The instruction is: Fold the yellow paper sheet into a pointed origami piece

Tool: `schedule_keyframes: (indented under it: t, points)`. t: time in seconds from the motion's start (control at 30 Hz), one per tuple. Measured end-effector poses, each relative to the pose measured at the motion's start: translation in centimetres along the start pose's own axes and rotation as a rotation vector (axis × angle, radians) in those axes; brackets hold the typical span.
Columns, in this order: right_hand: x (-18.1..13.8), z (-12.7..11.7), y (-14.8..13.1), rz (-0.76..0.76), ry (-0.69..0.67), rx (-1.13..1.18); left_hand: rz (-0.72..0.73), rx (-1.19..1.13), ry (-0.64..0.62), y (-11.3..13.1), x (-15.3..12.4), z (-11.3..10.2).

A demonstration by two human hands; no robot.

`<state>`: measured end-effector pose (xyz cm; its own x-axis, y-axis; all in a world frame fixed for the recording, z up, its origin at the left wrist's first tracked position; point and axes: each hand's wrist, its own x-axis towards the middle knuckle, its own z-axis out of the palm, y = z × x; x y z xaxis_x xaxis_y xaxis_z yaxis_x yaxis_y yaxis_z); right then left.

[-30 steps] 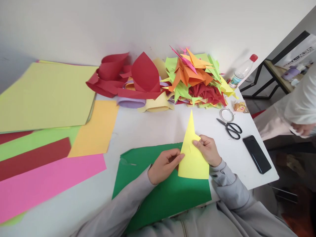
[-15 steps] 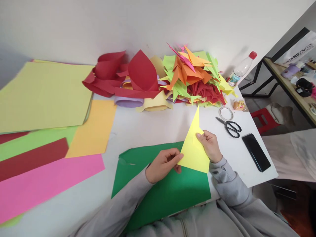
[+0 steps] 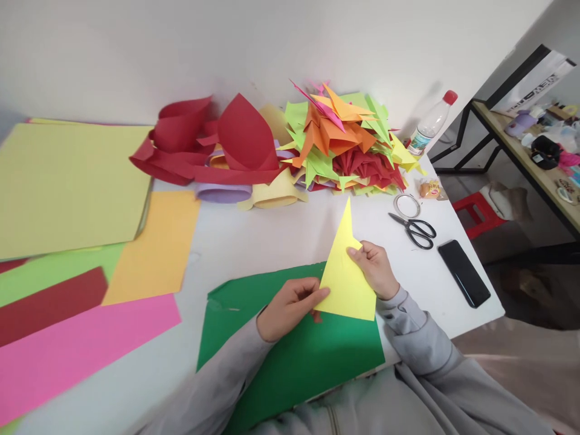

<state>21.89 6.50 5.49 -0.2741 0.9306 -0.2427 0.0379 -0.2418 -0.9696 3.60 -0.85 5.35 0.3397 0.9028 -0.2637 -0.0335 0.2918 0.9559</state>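
A folded yellow paper (image 3: 345, 278), pointed at its far end, is held above a green sheet (image 3: 299, 356) on the white table (image 3: 272, 235). My left hand (image 3: 290, 308) pinches its lower left edge. On the paper's right side, my right hand (image 3: 374, 269) grips the edge with the thumb on top. Both sleeves are grey.
A heap of folded paper shapes (image 3: 344, 142) and curled red paper (image 3: 217, 145) lies at the far wall. Large coloured sheets (image 3: 67, 187) cover the left side. Scissors (image 3: 414, 229), a tape ring (image 3: 406, 205), a black phone (image 3: 463, 273) and a bottle (image 3: 430, 124) stand at right. Another table (image 3: 521, 151) is beyond.
The yellow paper has tilted a little, its tip leaning right then back. A person in white at the far right has gone out of view. My view shifted slightly right.
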Motion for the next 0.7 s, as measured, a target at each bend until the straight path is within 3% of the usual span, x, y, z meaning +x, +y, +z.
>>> schedule_keyframes:
  t: [0.13,0.27,0.37,0.47,0.6,0.7]
  points:
    - [-0.3,0.1,-0.4,0.011,-0.046,-0.001,-0.034,0.007,-0.042,0.0,0.0,-0.4]
    - [-0.8,0.8,-0.7,-0.018,-0.193,-0.099,0.030,-0.106,0.127,0.0,0.3,0.1]
    - [-1.4,1.6,-0.6,-0.099,-0.324,-0.193,-0.012,-0.186,0.194,-0.6,0.4,0.8]
    - [-1.7,1.7,-0.5,-0.121,-0.439,-0.135,-0.032,-0.198,0.313,-1.3,0.2,1.1]
    - [-1.7,0.9,-0.6,-0.158,-0.382,0.025,0.157,-0.246,0.653,-1.3,0.2,0.5]
    - [-1.7,0.9,-0.5,-0.314,-0.303,-0.037,0.291,-0.330,0.712,-0.5,0.3,-0.1]
